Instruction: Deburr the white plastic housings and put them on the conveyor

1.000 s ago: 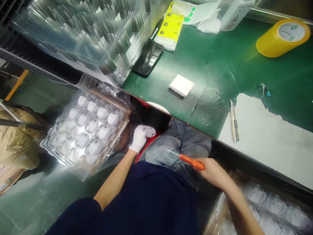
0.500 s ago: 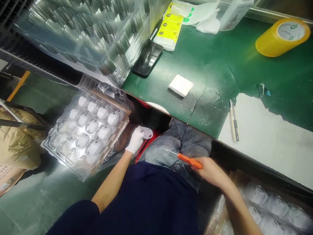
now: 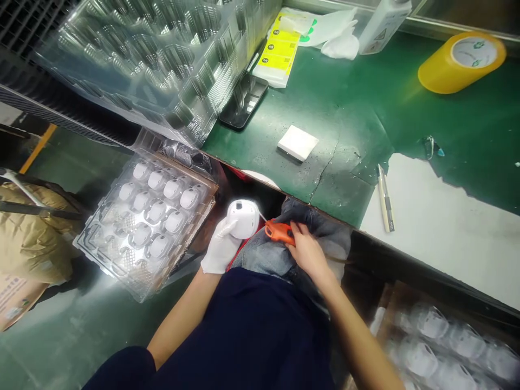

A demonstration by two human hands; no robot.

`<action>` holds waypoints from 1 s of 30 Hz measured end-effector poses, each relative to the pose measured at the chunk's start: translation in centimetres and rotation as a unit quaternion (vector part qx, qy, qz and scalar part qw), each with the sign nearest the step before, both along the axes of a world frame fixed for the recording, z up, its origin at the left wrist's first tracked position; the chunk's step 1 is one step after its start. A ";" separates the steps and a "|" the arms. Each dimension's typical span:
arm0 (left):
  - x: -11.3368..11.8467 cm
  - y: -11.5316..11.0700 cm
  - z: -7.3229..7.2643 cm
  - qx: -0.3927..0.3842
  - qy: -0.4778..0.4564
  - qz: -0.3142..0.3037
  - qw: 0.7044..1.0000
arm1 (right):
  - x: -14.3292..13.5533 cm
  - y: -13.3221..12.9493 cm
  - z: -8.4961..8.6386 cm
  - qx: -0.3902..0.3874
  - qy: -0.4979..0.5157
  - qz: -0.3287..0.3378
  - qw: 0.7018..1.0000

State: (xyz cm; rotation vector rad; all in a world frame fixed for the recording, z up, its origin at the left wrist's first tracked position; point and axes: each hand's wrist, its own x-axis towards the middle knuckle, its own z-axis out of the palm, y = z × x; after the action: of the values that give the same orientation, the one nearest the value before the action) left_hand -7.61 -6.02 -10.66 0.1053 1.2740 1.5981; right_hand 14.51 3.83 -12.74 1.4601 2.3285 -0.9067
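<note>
My left hand [image 3: 221, 246], in a white glove, is closed on a rounded white plastic part [image 3: 244, 219] held above my lap. A small dark square opening shows near the part's top edge. My bare right hand [image 3: 306, 246] grips an orange-handled tool [image 3: 280, 232] with a thin metal blade. The blade points up and left, and its tip is at the right edge of the white part. Whether the tip touches the part, I cannot tell.
Left stands a clear tray [image 3: 117, 254] of similar white parts; more lie lower right [image 3: 459, 346]. On the green bench [image 3: 349, 119] are stacked clear trays [image 3: 162, 103], a black tray [image 3: 244, 103], a white block [image 3: 298, 143], yellow tape [image 3: 436, 67] and a utility knife [image 3: 385, 200].
My left hand has raised the white part and turned its broad face toward me. My right hand has moved left, bringing the tool's tip up to the part.
</note>
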 end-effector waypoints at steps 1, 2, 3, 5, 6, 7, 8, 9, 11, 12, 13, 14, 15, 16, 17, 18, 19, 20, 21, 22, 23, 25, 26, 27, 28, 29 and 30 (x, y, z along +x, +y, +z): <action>0.7 0.0 0.7 0.007 -0.039 -0.013 0.999 | 0.0 -0.1 0.1 0.004 0.007 -0.001 1.000; 1.5 0.1 1.3 0.014 -0.073 -0.028 0.997 | 0.2 -0.2 0.4 0.006 0.029 -0.012 0.999; 2.2 0.2 1.6 0.017 -0.095 -0.046 0.994 | 0.5 -0.4 0.7 -0.002 0.073 -0.035 0.997; 3.8 0.4 1.9 0.018 -0.110 -0.086 0.990 | 1.3 -1.0 1.6 -0.066 0.223 -0.113 0.966; 4.6 0.6 1.9 0.016 -0.112 -0.105 0.988 | 1.6 -1.3 2.1 -0.116 0.307 -0.160 0.931; 5.4 0.8 1.9 0.011 -0.114 -0.119 0.986 | 1.9 -1.7 2.4 -0.167 0.376 -0.205 0.888; 6.2 0.9 1.8 0.002 -0.118 -0.126 0.985 | 2.0 -2.0 2.7 -0.208 0.418 -0.246 0.849; 6.9 1.1 1.8 -0.009 -0.128 -0.127 0.984 | 2.0 -2.3 2.8 -0.237 0.438 -0.285 0.819; 8.0 1.2 1.7 -0.038 -0.160 -0.112 0.980 | 1.8 -2.7 2.6 -0.265 0.446 -0.352 0.778; 8.3 1.2 1.8 -0.050 -0.176 -0.104 0.978 | 1.7 -2.9 2.5 -0.274 0.447 -0.377 0.764; 8.5 1.1 1.8 -0.058 -0.190 -0.100 0.975 | 1.6 -3.1 2.3 -0.283 0.450 -0.392 0.751; 8.6 1.1 1.9 -0.063 -0.198 -0.100 0.973 | 1.4 -3.2 2.2 -0.291 0.454 -0.400 0.741; 8.7 1.0 2.0 -0.064 -0.199 -0.100 0.973 | 1.3 -3.4 2.0 -0.298 0.458 -0.403 0.734; 8.7 1.0 2.2 -0.064 -0.195 -0.102 0.973 | 1.2 -3.5 2.0 -0.302 0.462 -0.402 0.730; 8.6 0.9 2.4 -0.062 -0.189 -0.105 0.974 | 1.1 -3.6 1.9 -0.306 0.464 -0.401 0.728; 8.6 0.9 2.6 -0.061 -0.184 -0.105 0.975 | 1.1 -3.7 2.0 -0.310 0.465 -0.399 0.727; 8.5 0.9 2.8 -0.060 -0.178 -0.106 0.977 | 1.0 -3.8 2.0 -0.314 0.467 -0.398 0.725; 8.5 1.0 3.0 -0.059 -0.168 -0.108 0.978 | 1.0 -3.8 2.0 -0.318 0.468 -0.397 0.723; 8.4 1.0 3.2 -0.058 -0.157 -0.110 0.980 | 0.9 -3.8 2.1 -0.321 0.469 -0.397 0.721; 8.3 0.9 3.3 -0.057 -0.145 -0.110 0.982 | 0.9 -3.8 2.1 -0.323 0.472 -0.399 0.717; 8.2 0.9 3.4 -0.055 -0.131 -0.115 0.983 | 1.0 -3.8 2.1 -0.324 0.474 -0.400 0.714; 7.9 0.6 3.4 -0.048 -0.087 -0.154 0.983 | 1.1 -3.7 2.3 -0.326 0.485 -0.400 0.707; 7.7 0.4 3.4 -0.046 -0.061 -0.181 0.981 | 1.1 -3.7 2.3 -0.326 0.492 -0.397 0.703; 7.6 0.3 3.5 -0.045 -0.038 -0.208 0.976 | 1.2 -3.6 2.5 -0.327 0.500 -0.392 0.699; 7.4 0.1 3.5 -0.046 -0.017 -0.230 0.972 | 1.3 -3.6 2.6 -0.328 0.507 -0.388 0.696; 7.2 -0.1 3.5 -0.049 -0.003 -0.244 0.969 | 1.3 -3.5 2.7 -0.328 0.513 -0.385 0.694; 7.1 -0.3 3.5 -0.054 0.002 -0.247 0.967 | 1.4 -3.4 2.9 -0.329 0.517 -0.383 0.691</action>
State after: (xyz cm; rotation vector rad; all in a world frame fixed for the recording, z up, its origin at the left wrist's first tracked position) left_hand -0.53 -6.30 -7.13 0.3308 1.2177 1.0987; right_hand 15.93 0.43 -9.87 1.7434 1.2440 -3.0326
